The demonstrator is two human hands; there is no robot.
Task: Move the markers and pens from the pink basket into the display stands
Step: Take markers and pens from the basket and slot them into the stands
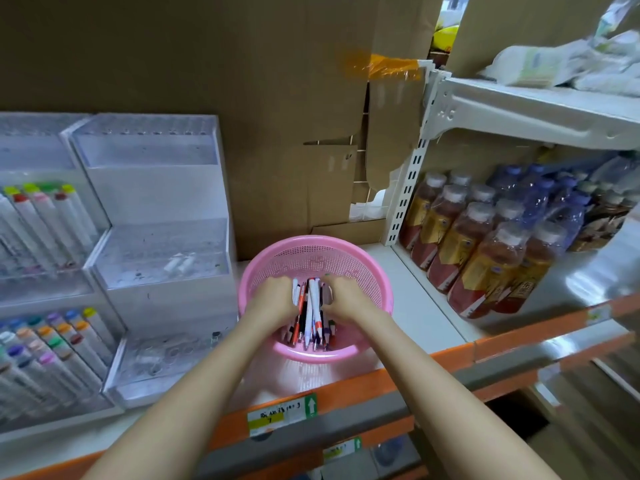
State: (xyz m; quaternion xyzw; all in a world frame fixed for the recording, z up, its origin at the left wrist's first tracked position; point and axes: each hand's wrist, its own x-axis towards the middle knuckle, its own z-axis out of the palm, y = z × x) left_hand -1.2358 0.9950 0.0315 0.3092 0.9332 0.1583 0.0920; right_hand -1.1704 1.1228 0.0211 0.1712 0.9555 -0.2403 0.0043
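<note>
One view only is given, taken from head height and tilted forward and down onto the shelf (426,306). The pink basket (346,251) and its pens (311,306) are caught close in, just below centre. The display stands (156,202) are framed at the left, bottled drinks (485,254) at the right, and cardboard (207,64) fills the top. The edges are bent and blurred by the wide lens.

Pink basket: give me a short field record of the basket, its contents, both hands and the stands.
basket: pink basket on the shelf, right of the stands
contents: pens bundled together inside
left hand: left hand grips the bundle's left side
right hand: right hand grips its right side
stands: left stand holds capped markers; clear tiered stand next to the basket
progress: pens not yet lifted out
</note>
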